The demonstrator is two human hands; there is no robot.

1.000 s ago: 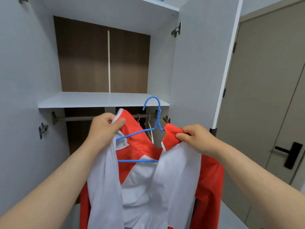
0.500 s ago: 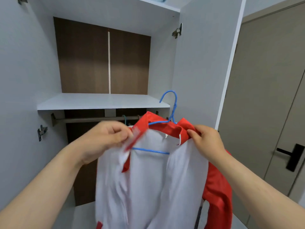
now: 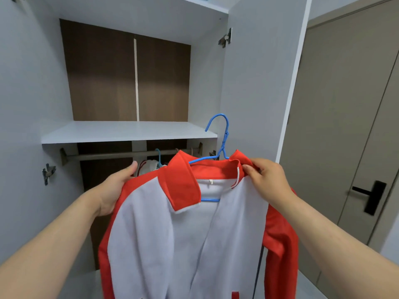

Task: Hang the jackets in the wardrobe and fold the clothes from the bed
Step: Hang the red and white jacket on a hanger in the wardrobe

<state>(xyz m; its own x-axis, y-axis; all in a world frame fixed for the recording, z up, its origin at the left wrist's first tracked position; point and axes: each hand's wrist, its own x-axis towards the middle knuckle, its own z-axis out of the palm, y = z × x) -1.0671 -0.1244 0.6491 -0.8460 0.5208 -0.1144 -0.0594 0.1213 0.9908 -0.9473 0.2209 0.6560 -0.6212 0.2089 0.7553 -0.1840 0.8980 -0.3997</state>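
Soft red-white jacket point(image 3: 172, 244) on thin blue hanger point(image 3: 224, 140), frame centre; left hand point(image 3: 115, 187) grips shoulder; right hand point(image 3: 268, 182) pinches collar

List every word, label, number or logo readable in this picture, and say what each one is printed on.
No text here can be read.
The small white tag inside the collar of the jacket: too small to read.
The blue hanger, the wardrobe and the door: no writing shows.
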